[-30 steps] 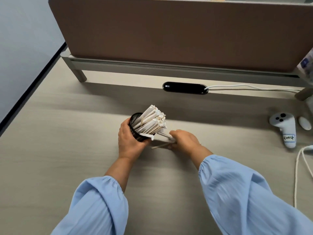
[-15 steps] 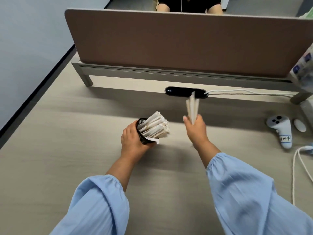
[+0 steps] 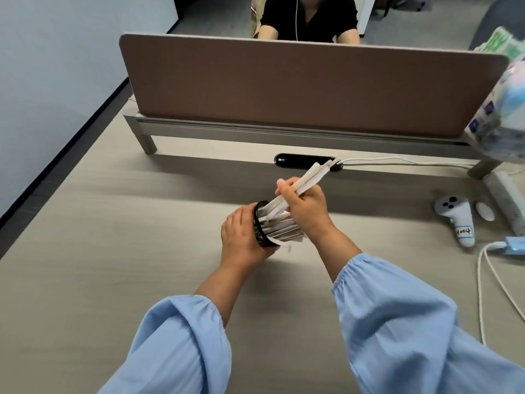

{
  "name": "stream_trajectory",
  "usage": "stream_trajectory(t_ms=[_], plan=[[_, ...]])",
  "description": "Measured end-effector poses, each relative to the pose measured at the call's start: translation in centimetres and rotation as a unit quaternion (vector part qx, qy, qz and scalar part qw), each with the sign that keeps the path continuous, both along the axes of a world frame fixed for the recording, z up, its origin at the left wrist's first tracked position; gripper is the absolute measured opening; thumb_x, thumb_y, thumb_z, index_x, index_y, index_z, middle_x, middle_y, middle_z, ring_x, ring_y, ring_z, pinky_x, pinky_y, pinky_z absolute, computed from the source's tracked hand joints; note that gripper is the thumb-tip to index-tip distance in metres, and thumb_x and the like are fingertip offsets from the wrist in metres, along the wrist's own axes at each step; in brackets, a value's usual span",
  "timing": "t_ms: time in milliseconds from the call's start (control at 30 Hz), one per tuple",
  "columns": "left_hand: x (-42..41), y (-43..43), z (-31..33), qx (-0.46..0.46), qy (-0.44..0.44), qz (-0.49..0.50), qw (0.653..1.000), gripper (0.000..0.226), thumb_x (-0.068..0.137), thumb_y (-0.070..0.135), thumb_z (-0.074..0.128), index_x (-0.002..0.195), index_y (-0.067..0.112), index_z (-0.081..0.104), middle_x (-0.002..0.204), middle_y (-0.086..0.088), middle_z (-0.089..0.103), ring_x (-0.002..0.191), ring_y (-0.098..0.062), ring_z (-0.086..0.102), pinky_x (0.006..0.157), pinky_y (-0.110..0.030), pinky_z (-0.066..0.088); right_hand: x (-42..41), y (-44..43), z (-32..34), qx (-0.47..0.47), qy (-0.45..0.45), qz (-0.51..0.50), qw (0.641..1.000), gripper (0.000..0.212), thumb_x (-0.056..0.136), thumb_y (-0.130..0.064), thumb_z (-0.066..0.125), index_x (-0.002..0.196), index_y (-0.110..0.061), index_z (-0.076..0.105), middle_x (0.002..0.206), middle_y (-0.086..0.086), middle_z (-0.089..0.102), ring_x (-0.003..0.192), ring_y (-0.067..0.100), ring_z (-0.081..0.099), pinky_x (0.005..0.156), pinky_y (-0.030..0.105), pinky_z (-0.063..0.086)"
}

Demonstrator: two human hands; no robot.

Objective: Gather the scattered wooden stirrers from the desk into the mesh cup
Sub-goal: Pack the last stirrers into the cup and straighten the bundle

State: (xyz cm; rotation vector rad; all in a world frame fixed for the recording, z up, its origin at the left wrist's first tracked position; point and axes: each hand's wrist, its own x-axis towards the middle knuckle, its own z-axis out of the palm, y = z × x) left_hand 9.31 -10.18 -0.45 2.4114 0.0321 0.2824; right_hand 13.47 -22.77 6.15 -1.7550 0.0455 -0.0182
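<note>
My left hand (image 3: 241,243) grips a black mesh cup (image 3: 260,228), tilted with its mouth toward the right, at the middle of the desk (image 3: 113,251). The cup is packed with paper-wrapped wooden stirrers (image 3: 284,230); one wrapper end hangs out below its rim. My right hand (image 3: 305,207) is shut on a small bunch of stirrers (image 3: 305,179). Their lower ends are in the cup's mouth, and their upper ends point up and right toward the cable grommet. I see no loose stirrers on the desk.
A brown divider panel (image 3: 298,83) on a grey rail closes off the far side; a person sits beyond it. A black cable grommet (image 3: 295,160) with white cables lies behind the cup. At right lie a white controller (image 3: 457,217), a small white oval object (image 3: 485,211) and cables (image 3: 488,280).
My right hand lifted a few stirrers off the desk, raised them upright, then swung left and down so their ends are in the cup. The left hand kept hold of the cup.
</note>
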Motion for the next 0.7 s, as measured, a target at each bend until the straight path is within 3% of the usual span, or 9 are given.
stream_trajectory(t_ms=[67,167,267,333,400,500,533,633,700], plan=[[-0.1,-0.1,0.4,-0.025,-0.010,0.002,1.000,0.095,0.042,0.062,0.069,0.122,0.015,0.047,0.116,-0.006,0.056,0.110,-0.027,0.047,0.094,-0.036,0.033,-0.2,-0.2,0.1,-0.025,0.022,0.029,0.999,0.023,0.079,-0.022,0.072,0.058,-0.025,0.063,0.052,-0.010,0.059,0.047,0.003,0.054,0.059,0.022,0.048],[-0.1,-0.5,1.0,-0.067,-0.003,0.001,0.998,0.095,0.042,0.046,0.084,0.122,0.013,0.047,0.118,-0.006,0.055,0.112,-0.027,0.047,0.096,-0.037,0.034,-0.6,-0.1,0.6,-0.056,0.026,0.088,0.994,0.012,0.073,-0.020,0.078,0.066,-0.025,0.069,0.066,-0.010,0.066,0.058,-0.004,0.060,0.065,0.014,0.049],[-0.2,-0.7,1.2,-0.097,-0.004,0.010,0.995,0.088,0.044,0.039,0.083,0.121,0.013,0.049,0.115,-0.007,0.058,0.108,-0.030,0.051,0.094,-0.042,0.040,-0.6,-0.3,1.1,-0.023,-0.052,0.015,0.998,0.007,0.074,-0.024,0.075,0.077,-0.027,0.069,0.074,-0.012,0.065,0.067,-0.001,0.058,0.068,0.015,0.045],[-0.3,-0.5,1.4,-0.114,-0.004,0.012,0.993,0.086,0.043,0.049,0.071,0.119,0.015,0.050,0.113,-0.006,0.059,0.106,-0.028,0.052,0.093,-0.044,0.042,-0.6,-0.6,1.5,-0.023,-0.101,-0.037,0.994,0.014,0.077,-0.031,0.066,0.089,-0.026,0.067,0.081,-0.013,0.065,0.076,0.006,0.058,0.072,0.019,0.045],[-0.2,-0.5,1.6,-0.125,0.013,0.010,0.992,0.088,0.041,0.049,0.070,0.120,0.016,0.049,0.115,-0.004,0.058,0.108,-0.027,0.052,0.094,-0.045,0.041,-0.3,-0.5,1.4,-0.138,-0.112,-0.004,0.984,0.035,0.083,-0.036,0.051,0.110,-0.020,0.065,0.109,-0.005,0.066,0.108,0.015,0.057,0.095,0.029,0.042],[-0.1,-0.9,1.6,-0.099,0.009,-0.013,0.995,0.090,0.043,0.038,0.084,0.121,0.012,0.048,0.117,-0.006,0.057,0.111,-0.028,0.051,0.096,-0.042,0.037,-0.4,0.0,0.6,-0.404,-0.018,0.170,0.899,0.048,0.097,-0.039,0.029,0.140,-0.020,0.041,0.155,-0.001,0.028,0.146,0.018,0.016,0.119,0.045,0.013],[-0.1,-0.9,1.6,-0.090,0.003,-0.017,0.996,0.089,0.044,0.038,0.084,0.121,0.011,0.048,0.118,-0.007,0.057,0.111,-0.028,0.051,0.095,-0.040,0.035,-0.6,0.0,0.6,-0.409,0.005,0.193,0.892,0.048,0.100,-0.038,0.027,0.144,-0.020,0.033,0.159,-0.003,0.016,0.147,0.016,0.008,0.120,0.049,0.008],[-0.1,-0.4,1.6,-0.083,-0.008,-0.013,0.996,0.091,0.040,0.049,0.076,0.120,0.012,0.050,0.115,-0.006,0.058,0.108,-0.027,0.053,0.093,-0.038,0.036,-0.8,-0.5,1.2,-0.278,-0.041,0.112,0.953,0.054,0.099,-0.034,0.032,0.148,-0.016,0.019,0.161,0.000,-0.002,0.147,0.016,0.011,0.120,0.043,0.008],[0.0,-0.1,1.6,-0.070,-0.026,-0.013,0.997,0.093,0.041,0.058,0.069,0.119,0.012,0.050,0.114,-0.007,0.059,0.106,-0.029,0.054,0.090,-0.042,0.039,-0.6,-0.5,1.4,-0.328,-0.036,0.137,0.934,0.059,0.097,-0.041,0.038,0.148,-0.017,0.020,0.161,0.000,-0.002,0.148,0.016,0.006,0.119,0.045,0.003]])
